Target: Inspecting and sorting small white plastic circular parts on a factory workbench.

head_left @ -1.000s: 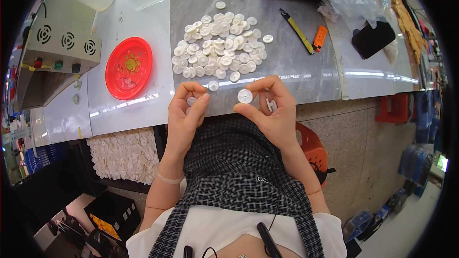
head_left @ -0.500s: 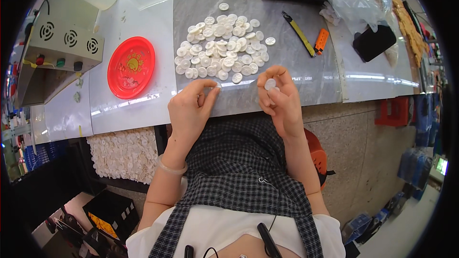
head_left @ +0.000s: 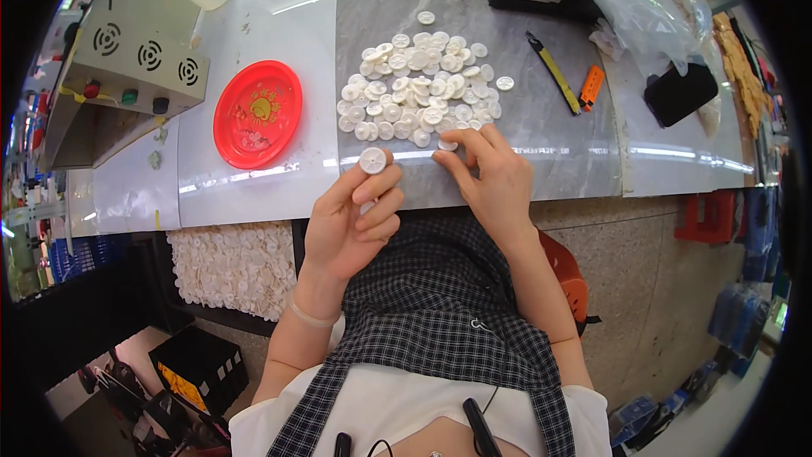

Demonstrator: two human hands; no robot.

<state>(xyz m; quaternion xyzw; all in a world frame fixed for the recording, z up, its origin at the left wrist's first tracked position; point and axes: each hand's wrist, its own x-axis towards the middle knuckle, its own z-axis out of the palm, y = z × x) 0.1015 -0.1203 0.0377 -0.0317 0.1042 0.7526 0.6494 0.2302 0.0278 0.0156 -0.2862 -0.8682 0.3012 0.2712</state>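
Note:
My left hand (head_left: 342,233) is raised over the near table edge, palm turned up. Between its thumb and forefinger it pinches a small white spoked plastic wheel (head_left: 372,161), face showing. Another white piece (head_left: 366,206) sits partly hidden under its curled fingers. At the near edge of a heap of similar white wheels (head_left: 414,106), my right hand (head_left: 497,186) has its thumb and fingertips closed on a white wheel (head_left: 447,145), which shows only in part. The heap lies loosely spread on the grey marbled tabletop.
Left of the heap lies a red plate (head_left: 222,123), beside a grey metal box with knobs (head_left: 127,68). A yellow cutter knife (head_left: 554,74) and an orange piece (head_left: 591,87) lie to the right. Below the table edge, a bin holds many white pieces (head_left: 233,267).
My left hand has turned palm up and now shows a wheel. My right hand has turned over and lowered to a wheel at the heap's near edge. The whole view has shifted slightly.

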